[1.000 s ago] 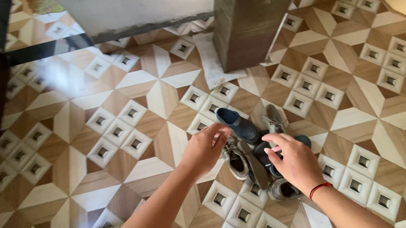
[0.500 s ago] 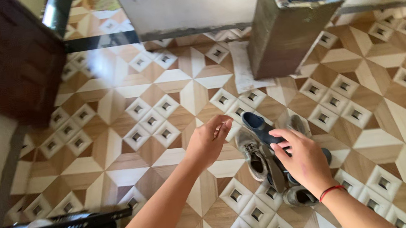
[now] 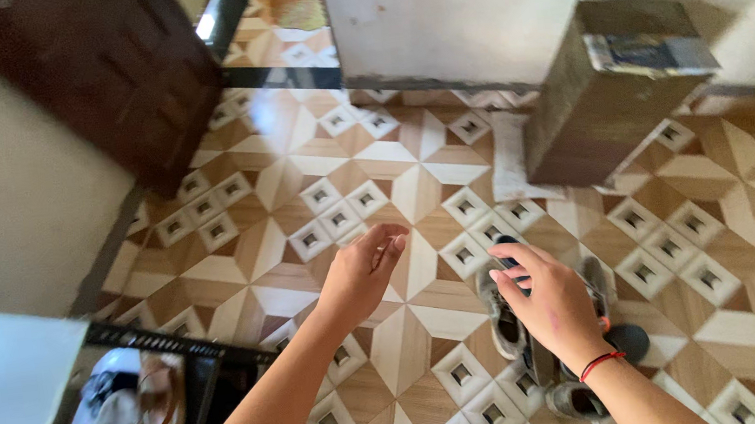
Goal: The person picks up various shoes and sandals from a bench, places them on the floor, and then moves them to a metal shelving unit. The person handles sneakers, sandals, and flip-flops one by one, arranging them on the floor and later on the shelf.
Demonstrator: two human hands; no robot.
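The right hand (image 3: 551, 301) hovers over a heap of shoes (image 3: 549, 334) on the patterned tile floor (image 3: 242, 254), its grip loosely curled and seemingly closing on nothing, though it hides the shoes beneath. The left hand (image 3: 361, 274) hangs just beside the heap, fingers relaxed and empty.

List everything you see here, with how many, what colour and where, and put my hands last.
grey shoes: at least three, grey, piled on the floor under the right hand
dark blue shoe: at least one, dark blue, in the same pile
box: one, brown, standing on the floor at upper right
white sheet: one, white, flat under the box's left side
door: one, dark brown, upper left
shoe rack: one, black, lower left, footwear inside
floor: tan and white patterned tiles
left hand: empty, fingers loosely curled, above the floor
right hand: over the shoe pile; grip unclear
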